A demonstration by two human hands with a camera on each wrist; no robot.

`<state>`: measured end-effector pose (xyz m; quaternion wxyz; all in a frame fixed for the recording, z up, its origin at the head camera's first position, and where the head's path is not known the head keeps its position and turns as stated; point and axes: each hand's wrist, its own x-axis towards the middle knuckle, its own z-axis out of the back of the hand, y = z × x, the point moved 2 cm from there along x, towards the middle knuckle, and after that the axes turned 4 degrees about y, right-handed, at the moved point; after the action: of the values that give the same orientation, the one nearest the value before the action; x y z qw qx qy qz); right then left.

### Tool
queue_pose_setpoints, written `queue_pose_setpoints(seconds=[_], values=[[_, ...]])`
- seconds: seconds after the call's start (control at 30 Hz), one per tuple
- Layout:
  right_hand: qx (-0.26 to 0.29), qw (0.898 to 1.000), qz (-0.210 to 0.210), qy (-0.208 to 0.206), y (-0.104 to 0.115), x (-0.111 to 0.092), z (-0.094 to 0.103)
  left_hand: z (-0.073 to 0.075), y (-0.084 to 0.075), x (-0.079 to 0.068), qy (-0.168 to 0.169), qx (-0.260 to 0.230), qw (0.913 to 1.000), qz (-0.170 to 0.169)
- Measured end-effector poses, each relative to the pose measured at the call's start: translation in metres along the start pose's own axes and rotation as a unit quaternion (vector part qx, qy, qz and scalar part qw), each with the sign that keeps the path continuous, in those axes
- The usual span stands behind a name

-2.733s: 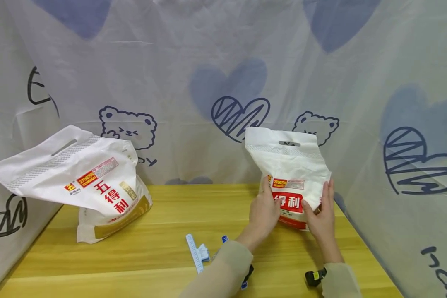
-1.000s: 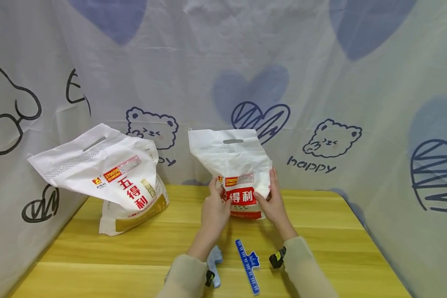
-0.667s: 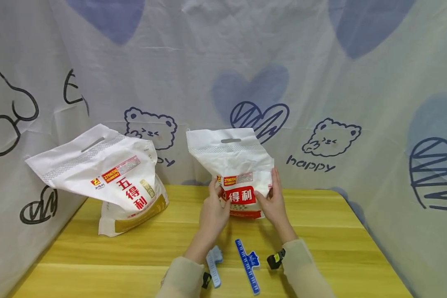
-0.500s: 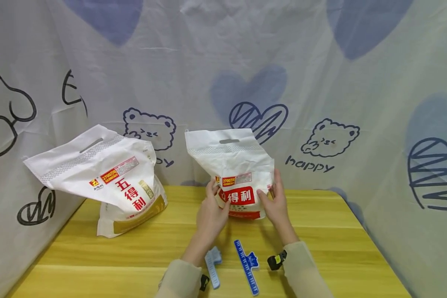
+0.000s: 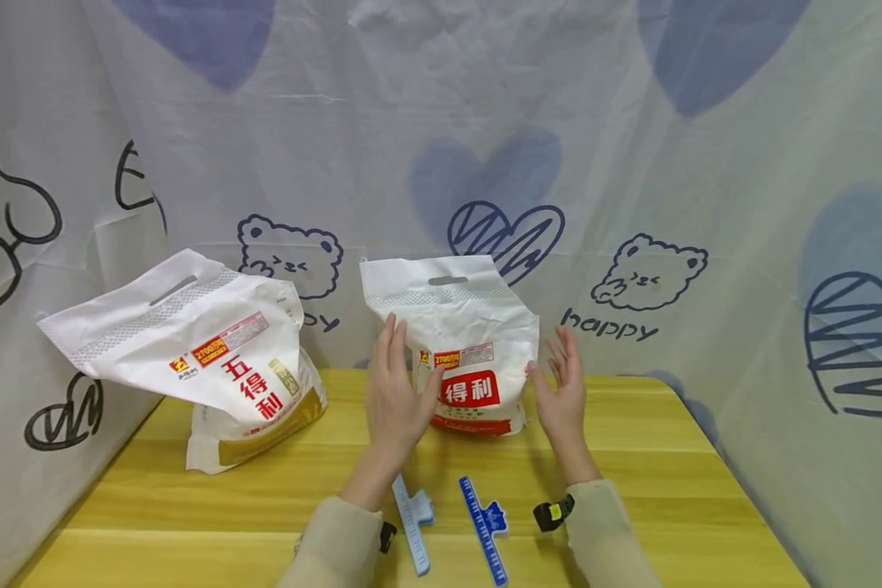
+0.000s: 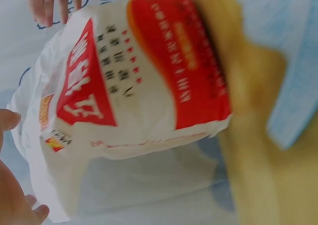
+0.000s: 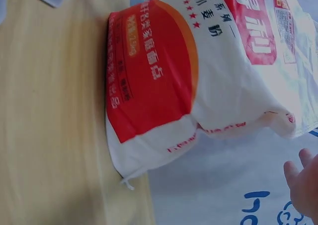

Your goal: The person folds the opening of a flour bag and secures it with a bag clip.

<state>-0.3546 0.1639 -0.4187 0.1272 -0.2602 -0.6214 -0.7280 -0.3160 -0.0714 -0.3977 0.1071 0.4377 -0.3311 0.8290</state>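
A white flour bag [image 5: 478, 327] with a red label and a cut-out handle stands upright at the middle back of the table. My left hand [image 5: 397, 392] is at its left side with fingers straight, overlapping the bag's edge in the head view; whether it touches is unclear. To the right, my right hand [image 5: 562, 400] is spread beside the bag, and a gap shows between them in the right wrist view. Nothing is gripped by either hand. Nearer the front lie a light blue ruler-shaped clip [image 5: 410, 527], partly behind the left forearm, and a dark blue one [image 5: 483, 531].
A second white flour bag [image 5: 242, 343], with a gold base, leans at the left on the wooden table [image 5: 654, 474]. A printed cloth [image 5: 632, 163] hangs behind and along both sides.
Both hands slid the red-labelled bag leftward, toward the gold-based bag. They have since let go; the fingers straightened and drew outward to either side. The camera turned slightly too.
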Motion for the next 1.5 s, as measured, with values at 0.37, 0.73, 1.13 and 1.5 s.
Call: queue_pose_setpoints(seconds=[0.37, 0.73, 1.13, 1.5], values=[[-0.022, 0.998, 0.053, 0.022, -0.005, 0.022, 0.012, 0.01, -0.009, 0.061, 0.018, 0.016, 0.9937, -0.109], [-0.076, 0.993, 0.047, 0.079, -0.019, 0.037, 0.019, -0.004, -0.013, 0.1, 0.087, 0.055, 0.9805, -0.168], [-0.126, 0.983, 0.025, 0.129, -0.018, 0.042, 0.015, -0.02, -0.013, 0.12, 0.202, 0.135, 0.9546, -0.172], [-0.146, 0.979, 0.021, 0.141, -0.01, 0.043, 0.014, -0.028, -0.017, 0.125, 0.234, 0.137, 0.9482, -0.166]])
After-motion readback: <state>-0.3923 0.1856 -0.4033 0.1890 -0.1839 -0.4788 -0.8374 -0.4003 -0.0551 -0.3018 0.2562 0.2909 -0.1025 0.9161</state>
